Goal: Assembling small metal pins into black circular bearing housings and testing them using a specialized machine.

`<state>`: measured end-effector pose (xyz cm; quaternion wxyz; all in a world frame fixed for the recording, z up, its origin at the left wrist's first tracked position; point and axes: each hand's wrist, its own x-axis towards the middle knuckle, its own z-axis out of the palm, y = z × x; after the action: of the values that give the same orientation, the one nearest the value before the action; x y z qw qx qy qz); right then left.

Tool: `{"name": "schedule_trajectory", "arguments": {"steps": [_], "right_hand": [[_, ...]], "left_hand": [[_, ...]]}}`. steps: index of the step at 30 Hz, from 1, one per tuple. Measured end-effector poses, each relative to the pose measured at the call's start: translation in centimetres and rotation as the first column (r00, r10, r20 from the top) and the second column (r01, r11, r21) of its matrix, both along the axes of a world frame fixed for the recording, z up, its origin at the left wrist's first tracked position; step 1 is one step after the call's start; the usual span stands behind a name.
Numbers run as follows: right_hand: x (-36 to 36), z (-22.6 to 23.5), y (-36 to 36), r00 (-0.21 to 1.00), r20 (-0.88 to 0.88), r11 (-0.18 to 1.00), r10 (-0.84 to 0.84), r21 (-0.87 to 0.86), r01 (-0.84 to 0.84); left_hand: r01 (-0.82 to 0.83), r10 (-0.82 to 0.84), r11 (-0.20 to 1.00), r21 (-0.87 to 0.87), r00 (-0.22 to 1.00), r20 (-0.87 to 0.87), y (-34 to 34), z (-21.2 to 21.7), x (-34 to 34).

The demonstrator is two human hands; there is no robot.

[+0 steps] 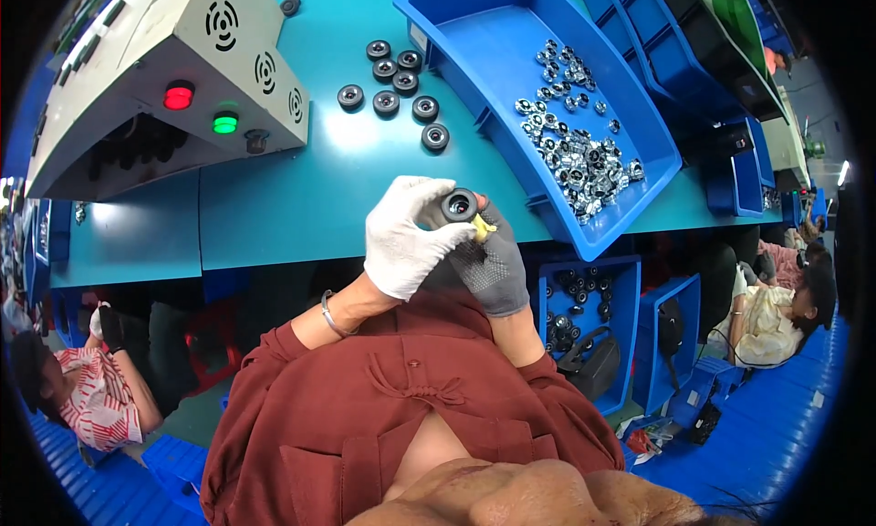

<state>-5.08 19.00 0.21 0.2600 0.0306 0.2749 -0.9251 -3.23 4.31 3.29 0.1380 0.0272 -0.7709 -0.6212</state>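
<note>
Just over the bench's near edge I hold a small black wheel [459, 205] upright, its round centre facing up. My left hand [398, 243], in a white glove, grips its left side between thumb and fingers. My right hand [494, 269], in a dark grey dotted glove, closes on the wheel's right side and underside, its fingertips partly hidden. Something yellow [483, 228] covers or sits at a right fingertip. Beyond my hands, several similar black wheels [424, 108] lie loose on the teal bench [301, 216].
A blue tray [516, 152] with many shiny silver parts stands right of my hands. At left is a white machine [219, 61] with red and green lamps. Below the bench, a blue bin [630, 343] holds black wheels. Co-workers sit at both sides.
</note>
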Motion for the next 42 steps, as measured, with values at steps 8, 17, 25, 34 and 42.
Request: {"name": "schedule_trajectory", "arguments": {"steps": [8, 17, 25, 34, 42], "right_hand": [[-0.1, -1.0, 0.4, 0.998, -0.049, 1.000, 0.025, 0.009, -0.024], [0.1, -0.4, 0.3, 0.983, -0.176, 0.988, 0.052, 0.155, -0.024], [0.8, -0.4, -0.1, 0.988, -0.144, 0.999, -0.047, 0.012, 0.050], [0.8, 0.8, 0.4, 0.963, -0.267, 0.988, -0.034, 0.134, 0.072], [-0.2, 3.6, -0.2, 0.969, -0.205, 0.881, 0.138, 0.472, -0.026]], "left_hand": [[-0.009, -0.001, 0.995, -0.103, 0.995, -0.102, 0.3, -0.1, 0.1], [-0.001, 0.001, 1.000, 0.019, 1.000, 0.021, 0.6, 0.2, 0.7], [0.065, -0.220, 0.550, 0.833, 0.973, 0.070, -0.9, -1.7, 1.4], [-0.040, -0.321, 0.006, 0.999, 0.946, 0.040, -2.0, -2.6, 2.2], [-0.071, -0.226, 0.322, 0.944, 0.963, 0.149, -2.4, -2.9, 2.0]]}}
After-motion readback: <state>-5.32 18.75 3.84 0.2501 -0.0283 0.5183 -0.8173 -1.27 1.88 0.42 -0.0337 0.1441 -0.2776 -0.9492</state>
